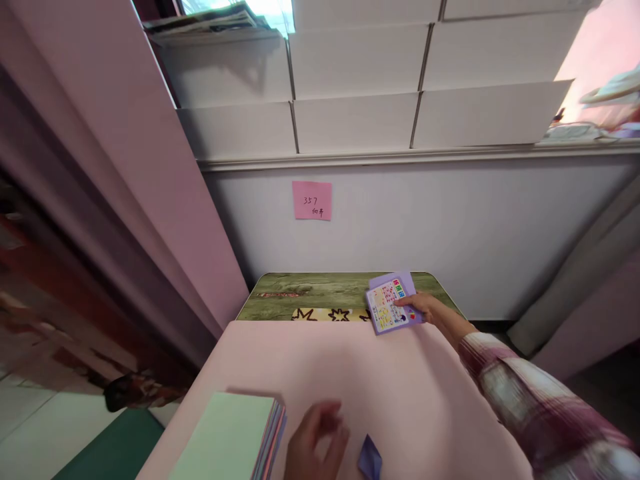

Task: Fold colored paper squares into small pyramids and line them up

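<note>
My right hand point(423, 308) reaches to the far right of the table and grips a purple packet with a colourful printed sheet point(389, 305), thumb on top of it. My left hand point(316, 440) rests near the front edge on the pink table cover point(350, 373), fingers loosely curled and a little blurred, apparently holding nothing. A small folded purple paper point(370, 459) lies just right of it. A stack of coloured paper sheets with a pale green top point(227, 437) sits to its left.
The table's far end shows a green patterned surface point(310, 293) against a white wall with a pink sticky note point(312, 200). White boxes point(355, 80) are stacked on a ledge above. A pink panel point(150, 173) stands to the left.
</note>
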Motion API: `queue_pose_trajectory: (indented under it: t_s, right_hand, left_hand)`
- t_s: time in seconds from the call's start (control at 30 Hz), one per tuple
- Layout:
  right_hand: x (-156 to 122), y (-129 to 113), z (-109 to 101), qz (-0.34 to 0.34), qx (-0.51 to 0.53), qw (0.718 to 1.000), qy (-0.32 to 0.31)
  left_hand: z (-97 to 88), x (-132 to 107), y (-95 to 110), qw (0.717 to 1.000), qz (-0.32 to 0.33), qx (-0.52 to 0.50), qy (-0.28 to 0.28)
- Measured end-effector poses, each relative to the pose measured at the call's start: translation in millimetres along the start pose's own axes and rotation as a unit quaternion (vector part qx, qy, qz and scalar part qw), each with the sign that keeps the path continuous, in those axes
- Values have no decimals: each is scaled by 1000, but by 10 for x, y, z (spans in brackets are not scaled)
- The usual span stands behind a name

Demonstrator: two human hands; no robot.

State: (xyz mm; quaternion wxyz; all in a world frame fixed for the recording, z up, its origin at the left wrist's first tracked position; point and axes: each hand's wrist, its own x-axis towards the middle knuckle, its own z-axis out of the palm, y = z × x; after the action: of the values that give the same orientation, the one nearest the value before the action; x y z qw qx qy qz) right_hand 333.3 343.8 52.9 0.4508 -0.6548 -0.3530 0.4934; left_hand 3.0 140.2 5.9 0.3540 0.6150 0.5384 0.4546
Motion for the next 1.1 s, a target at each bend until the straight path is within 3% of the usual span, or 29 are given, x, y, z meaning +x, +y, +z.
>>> queue_pose_trajectory:
  t_s: [0.07, 0.17, 0.23, 0.3, 0.4, 0.57, 0.73, 0.93, 1.1]
  right_hand:
    - [-229, -7, 105, -4, 32, 999, -39]
    - [-621, 86, 306, -45, 123, 987, -90]
    - [-849, 233, 450, -79, 184, 973, -114]
    - [-995, 438, 574, -103, 198, 969, -109]
    - [-1046, 779, 685, -142, 181, 968, -99]
    - [-978, 1130, 689, -176, 80, 978, -84]
    - [-1028, 1122, 690, -235, 79, 968, -40]
    - [-1020, 1159, 696, -237, 80, 963, -101]
    - [-986, 1225, 589, -221, 74, 961, -148]
  left_hand:
    - [166, 477, 59, 993, -42, -98, -57]
    - [340, 1103, 170, 984, -83, -146, -50]
    - [384, 1360, 229, 976, -56, -201, -58]
    - [380, 1468, 254, 955, -31, -272, -112]
    - [337, 1436, 196, 940, -28, -291, -179]
    - [347, 1269, -40, 964, -8, -227, -137]
    - [536, 1196, -86, 951, -29, -268, -152]
    - [713, 1127, -61, 956, -13, -279, -95]
    - [727, 1109, -100, 953, -31, -284, -102]
